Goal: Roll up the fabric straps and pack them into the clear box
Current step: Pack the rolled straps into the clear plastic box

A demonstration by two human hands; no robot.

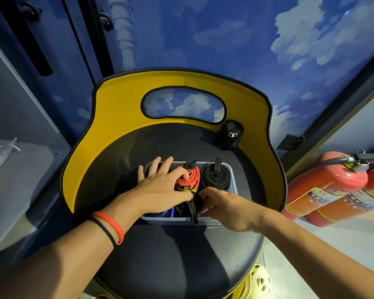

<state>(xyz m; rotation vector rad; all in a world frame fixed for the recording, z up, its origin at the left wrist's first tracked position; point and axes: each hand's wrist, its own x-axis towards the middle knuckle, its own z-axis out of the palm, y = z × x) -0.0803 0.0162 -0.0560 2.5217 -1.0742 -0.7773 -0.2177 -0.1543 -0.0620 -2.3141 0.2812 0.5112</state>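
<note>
The clear box [171, 221] sits in the middle of a chair's black seat [171, 260]. Two rolled straps stand on end side by side in its far half: a red roll [188, 178] and, to its right, a black roll [215, 178], each with a tab sticking up. At the near rim a loose black strap [194, 209] hangs over the wall, and a bit of blue strap [167, 212] shows in the near left corner.

The right hand [227, 203] pinches the loose black strap with curled fingers at the near rim. The left hand [160, 186] lies across the box's left side, fingers spread and nearly straight, the index tip touching the red roll. Red and black bands [115, 228] circle that wrist.

A black pouch [230, 134] leans against the yellow backrest [117, 117] at the seat's far right. Red extinguishers [324, 188] lie on the floor to the right.
</note>
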